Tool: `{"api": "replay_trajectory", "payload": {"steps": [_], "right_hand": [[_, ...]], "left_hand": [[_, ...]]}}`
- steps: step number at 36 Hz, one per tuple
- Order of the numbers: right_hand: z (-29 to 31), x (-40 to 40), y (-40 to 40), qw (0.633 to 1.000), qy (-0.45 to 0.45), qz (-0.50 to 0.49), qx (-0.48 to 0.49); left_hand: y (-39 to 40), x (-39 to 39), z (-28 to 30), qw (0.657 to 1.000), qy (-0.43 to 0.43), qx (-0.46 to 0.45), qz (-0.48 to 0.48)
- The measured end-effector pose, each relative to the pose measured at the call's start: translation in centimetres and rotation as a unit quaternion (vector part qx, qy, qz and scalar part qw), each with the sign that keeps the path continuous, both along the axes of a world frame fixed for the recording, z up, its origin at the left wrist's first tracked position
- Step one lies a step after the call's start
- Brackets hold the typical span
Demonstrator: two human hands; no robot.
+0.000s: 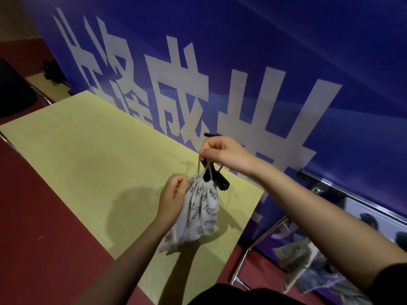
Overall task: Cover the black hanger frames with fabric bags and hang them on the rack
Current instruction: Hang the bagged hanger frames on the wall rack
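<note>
A white fabric bag (199,212) with a leaf print hangs above the yellow table (92,155), gathered at its drawstring top. A black hanger frame (217,180) pokes out of the bag's mouth, and its black hook (211,134) shows above my right hand. My right hand (226,154) pinches the drawstring cords and the hanger's top, holding the bag up. My left hand (172,200) touches the bag's left side near the gathered neck, fingers loosely curled against the cloth.
A blue banner wall (286,62) with large white characters stands right behind the table. At the lower right, a metal rack (264,236) carries other printed fabric bags (297,258). Red floor (44,238) lies to the left, and a dark chair (15,91) stands far left.
</note>
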State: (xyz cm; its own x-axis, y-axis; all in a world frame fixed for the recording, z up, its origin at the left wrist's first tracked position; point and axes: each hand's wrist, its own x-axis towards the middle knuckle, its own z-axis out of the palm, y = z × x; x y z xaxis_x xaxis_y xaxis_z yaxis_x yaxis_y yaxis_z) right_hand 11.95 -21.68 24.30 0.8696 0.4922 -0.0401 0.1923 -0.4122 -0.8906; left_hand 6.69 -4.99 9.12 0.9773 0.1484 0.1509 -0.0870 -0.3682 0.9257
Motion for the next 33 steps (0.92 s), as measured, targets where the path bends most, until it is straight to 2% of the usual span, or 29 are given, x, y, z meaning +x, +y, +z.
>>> {"api": "replay_trajectory", "payload": {"steps": [4,8,13,19,23,26,30,33], "right_hand": [[0.5,0.0,-0.8,0.998,-0.046,0.033,-0.022],[0.9,-0.4,-2.0,0.998,-0.054,0.036,-0.021],[0.9,-0.5,-4.5,0.999,-0.045,0.026,-0.001],[0.9,-0.9,-8.2,0.998,-0.038,0.011,0.039],[1.1,-0.9,-10.5,0.995,-0.095,-0.005,0.009],[1.3,-1.0,-12.3,0.990,-0.135,0.005,-0.044],[2.1,-1.1,-13.8,0.968,-0.191,0.053,-0.153],[2.7,-1.4,-14.7,0.956,-0.200,0.092,-0.196]], "left_hand": [[-1.3,0.8,4.0,0.995,-0.059,-0.077,-0.022],[-3.2,1.1,6.6,0.984,-0.133,-0.073,-0.096],[-5.6,1.3,7.4,0.987,-0.060,-0.096,-0.113],[-8.4,0.2,9.0,0.975,-0.028,-0.203,-0.086],[-9.9,-0.6,9.8,0.960,-0.032,-0.264,-0.086],[-10.5,-0.9,10.2,0.961,-0.061,-0.253,-0.098],[-10.7,-1.3,10.6,0.974,-0.068,-0.187,-0.108],[-10.7,-1.6,11.2,0.980,-0.062,-0.141,-0.123]]}}
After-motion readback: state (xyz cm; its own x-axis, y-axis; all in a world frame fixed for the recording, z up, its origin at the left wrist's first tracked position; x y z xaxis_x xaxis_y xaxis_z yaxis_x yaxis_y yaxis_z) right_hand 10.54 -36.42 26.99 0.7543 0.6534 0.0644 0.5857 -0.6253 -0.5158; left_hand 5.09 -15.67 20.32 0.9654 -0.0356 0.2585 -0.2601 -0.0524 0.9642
